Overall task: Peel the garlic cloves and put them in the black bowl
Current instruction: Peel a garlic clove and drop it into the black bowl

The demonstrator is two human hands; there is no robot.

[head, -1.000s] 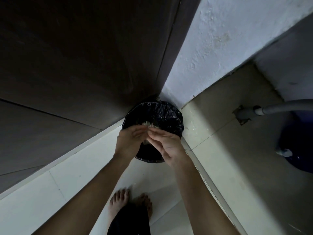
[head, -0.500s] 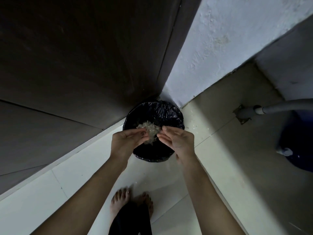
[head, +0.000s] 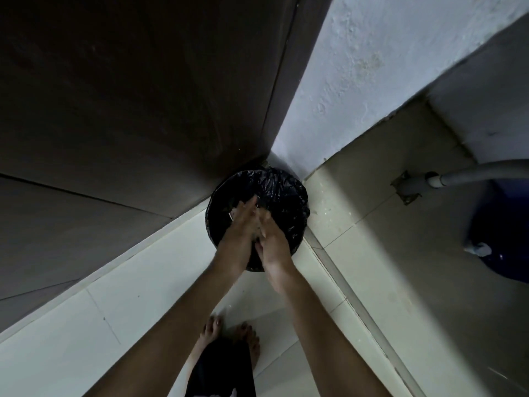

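Here, left hand [head: 240, 228] and right hand [head: 273, 242] flat, fingers straight, palms touching over black-lined bin [head: 287, 188].

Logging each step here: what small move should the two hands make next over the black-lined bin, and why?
Probably part the palms and draw both hands back. The left hand and right hand lie flat together, fingers straight, above the round bin lined with a black plastic bag, and no peel shows between them.
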